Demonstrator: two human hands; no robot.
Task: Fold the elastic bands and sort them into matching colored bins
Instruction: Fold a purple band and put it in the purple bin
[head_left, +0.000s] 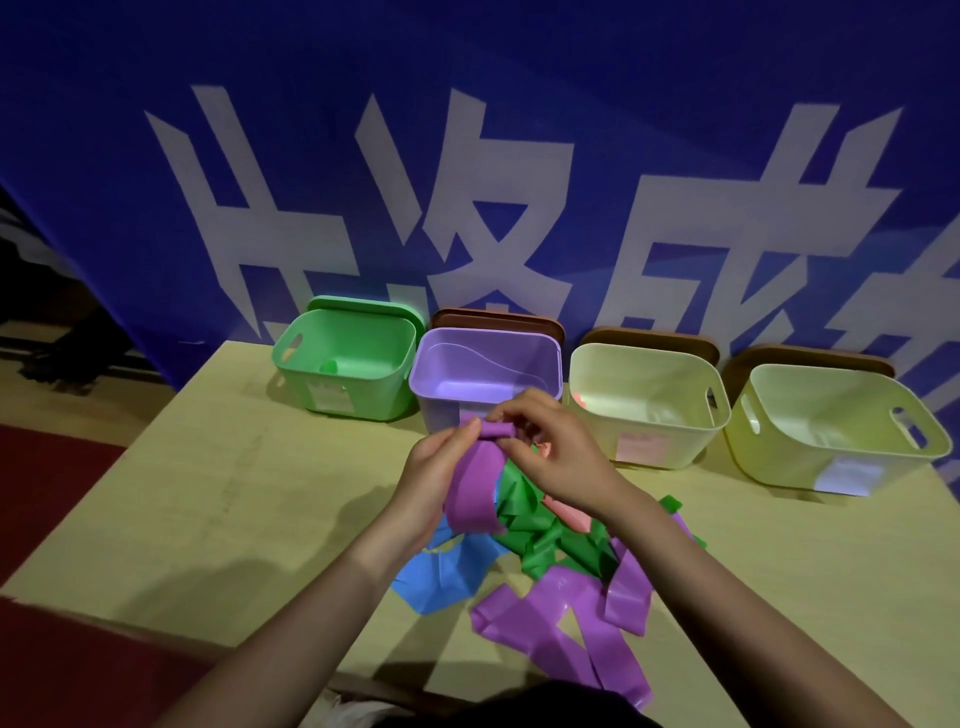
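Both hands — left hand (434, 480), right hand (545, 452) — pinch one purple band (475, 486), folded at its top, just before the purple bin (485, 374). Four bins stand in a row: one green bin (345, 358), one purple, two cream bins (644, 405) — loose bands (540, 525) heaped below.

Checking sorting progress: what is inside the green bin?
One small green piece, seemingly a folded band, lies on the green bin floor. The near wall hides the front of the floor.

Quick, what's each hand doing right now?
Left hand: pinching the purple band.
Right hand: fingers curled on the same band's rolled top end.
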